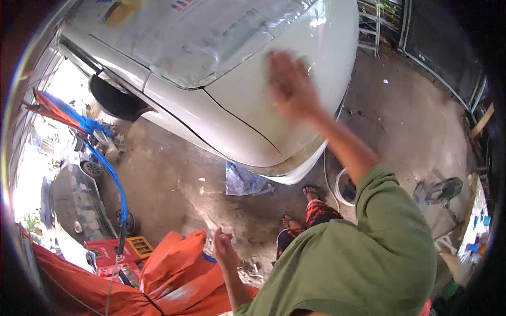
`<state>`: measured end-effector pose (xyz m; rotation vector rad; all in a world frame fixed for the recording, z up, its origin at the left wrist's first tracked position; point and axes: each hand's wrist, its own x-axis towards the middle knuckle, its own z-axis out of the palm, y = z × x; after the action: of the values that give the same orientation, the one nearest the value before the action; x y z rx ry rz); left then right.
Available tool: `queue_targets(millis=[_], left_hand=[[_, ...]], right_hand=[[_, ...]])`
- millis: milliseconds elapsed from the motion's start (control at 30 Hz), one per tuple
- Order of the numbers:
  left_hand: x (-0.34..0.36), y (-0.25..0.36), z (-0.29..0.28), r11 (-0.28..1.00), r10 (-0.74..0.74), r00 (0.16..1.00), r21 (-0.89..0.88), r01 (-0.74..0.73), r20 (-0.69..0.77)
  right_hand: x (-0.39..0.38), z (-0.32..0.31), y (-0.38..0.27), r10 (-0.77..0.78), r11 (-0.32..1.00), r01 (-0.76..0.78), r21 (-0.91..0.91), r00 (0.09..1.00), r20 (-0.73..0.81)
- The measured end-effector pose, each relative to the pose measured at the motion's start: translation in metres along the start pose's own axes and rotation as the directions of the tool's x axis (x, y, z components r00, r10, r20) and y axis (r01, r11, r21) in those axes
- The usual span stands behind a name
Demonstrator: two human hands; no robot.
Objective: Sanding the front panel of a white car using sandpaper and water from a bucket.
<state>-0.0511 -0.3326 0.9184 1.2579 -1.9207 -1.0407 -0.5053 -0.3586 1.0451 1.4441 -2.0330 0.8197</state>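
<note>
On the white car's hood [247,105], the right hand [290,84] lies flat and blurred, fingers spread against the paint; whether it holds a cloth I cannot tell. Low down, the left hand [225,247] hangs open and empty above the orange tarp [174,274], near a white bucket [341,187] on the concrete floor [174,184]

One view only: the camera on my head looked steeply down, close over my green shoulder [369,253], facing the white car's panel [247,110] and the concrete floor [179,184] below.
</note>
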Motion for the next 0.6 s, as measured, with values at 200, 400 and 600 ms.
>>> queue_targets(millis=[200, 400, 600], left_hand=[[0.019, -0.004, 0.041, 0.985, -0.083, 0.996, -0.151, 0.087, 0.032], [0.041, 0.073, 0.129, 0.89, 0.457, 0.819, -0.16, -0.428, 0.347], [0.009, 0.065, 0.194, 0.985, 0.116, 0.798, -0.174, -0.013, 0.592]], right_hand=[[-0.036, 0.017, 0.03, 0.476, 0.879, -0.466, 0.096, 0.86, -0.185], [-0.1, 0.02, 0.033, 0.377, 0.923, -0.36, 0.137, 0.917, -0.129], [-0.262, -0.037, 0.171, 0.857, 0.474, -0.877, 0.076, 0.479, 0.19]])
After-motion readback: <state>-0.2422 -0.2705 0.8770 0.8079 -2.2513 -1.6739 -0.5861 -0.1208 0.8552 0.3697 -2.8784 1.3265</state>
